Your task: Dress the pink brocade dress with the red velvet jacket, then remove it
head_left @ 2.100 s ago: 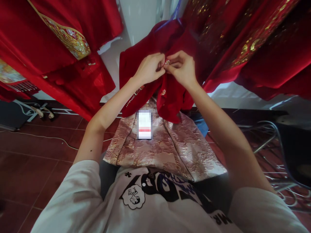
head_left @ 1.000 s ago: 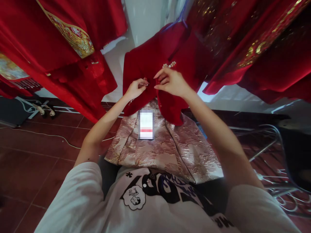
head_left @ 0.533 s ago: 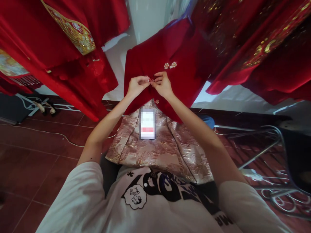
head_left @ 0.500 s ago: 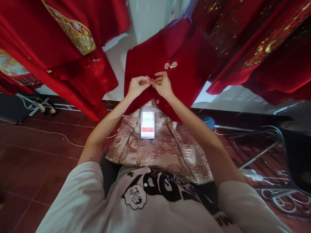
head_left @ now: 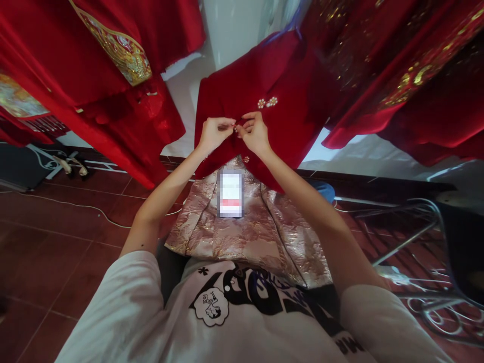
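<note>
A dark red jacket (head_left: 287,131) hangs open at its lower front before me. A pair of pearly flower-shaped clasps (head_left: 267,103) shows higher on its front, and a single flower clasp (head_left: 246,159) lower on the right edge. At the front opening, the fingertips of my left hand (head_left: 215,133) are pinched on a small clasp. My right hand (head_left: 255,133) pinches the clasp's other side, thumb and forefinger together. The fingertips nearly meet and hide most of the clasp. Beneath the jacket, a pink-gold brocade cloth (head_left: 242,239) lies over my lap, with a lit phone (head_left: 230,194) on it.
Red embroidered garments (head_left: 124,50) hang at the left, and more gold-sequined red ones (head_left: 412,75) at the right. A metal-framed black chair (head_left: 459,242) stands at the right. Shoes (head_left: 71,166) and a white cable (head_left: 102,214) lie on the tiled floor at left.
Both hands stay at the same spot on the jacket's front opening. Their fingertips have shifted slightly, and the left jacket edge has turned a little. The view has moved marginally.
</note>
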A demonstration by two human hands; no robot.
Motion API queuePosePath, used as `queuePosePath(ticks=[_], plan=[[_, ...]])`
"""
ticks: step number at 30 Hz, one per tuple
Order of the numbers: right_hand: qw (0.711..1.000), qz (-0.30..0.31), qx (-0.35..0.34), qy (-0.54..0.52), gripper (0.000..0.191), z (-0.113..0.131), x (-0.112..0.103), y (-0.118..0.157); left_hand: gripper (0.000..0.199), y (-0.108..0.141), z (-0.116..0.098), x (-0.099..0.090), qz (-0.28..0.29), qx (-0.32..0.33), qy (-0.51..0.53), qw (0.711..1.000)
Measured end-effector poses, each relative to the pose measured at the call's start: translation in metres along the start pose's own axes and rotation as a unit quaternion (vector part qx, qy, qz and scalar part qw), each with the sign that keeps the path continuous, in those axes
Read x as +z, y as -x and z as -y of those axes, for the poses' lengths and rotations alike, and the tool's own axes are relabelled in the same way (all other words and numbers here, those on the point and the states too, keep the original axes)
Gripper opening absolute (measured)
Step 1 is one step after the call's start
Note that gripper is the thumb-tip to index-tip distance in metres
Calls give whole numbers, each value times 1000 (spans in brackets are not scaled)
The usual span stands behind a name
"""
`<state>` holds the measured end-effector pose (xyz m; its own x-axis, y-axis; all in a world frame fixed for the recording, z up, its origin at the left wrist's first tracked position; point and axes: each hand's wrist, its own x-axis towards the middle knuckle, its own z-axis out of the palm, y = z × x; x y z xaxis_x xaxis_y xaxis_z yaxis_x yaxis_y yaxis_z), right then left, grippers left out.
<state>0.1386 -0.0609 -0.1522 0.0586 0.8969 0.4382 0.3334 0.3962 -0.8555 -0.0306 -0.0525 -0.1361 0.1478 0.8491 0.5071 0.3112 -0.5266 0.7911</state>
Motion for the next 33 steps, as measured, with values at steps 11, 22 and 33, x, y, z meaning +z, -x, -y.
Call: queuePosePath(ticks=[11, 22, 33], plan=[[994, 1, -98, 44, 27, -34, 11, -16, 11, -6, -10, -15, 25, -66, 13, 997], [997, 43, -43, 41, 14, -7, -19, 14, 17, 7, 14, -1, 2, -98, -35, 995], [932, 198, 19, 302, 14, 1, -52, 82, 27, 43, 11, -18, 235, -169, -68, 955]])
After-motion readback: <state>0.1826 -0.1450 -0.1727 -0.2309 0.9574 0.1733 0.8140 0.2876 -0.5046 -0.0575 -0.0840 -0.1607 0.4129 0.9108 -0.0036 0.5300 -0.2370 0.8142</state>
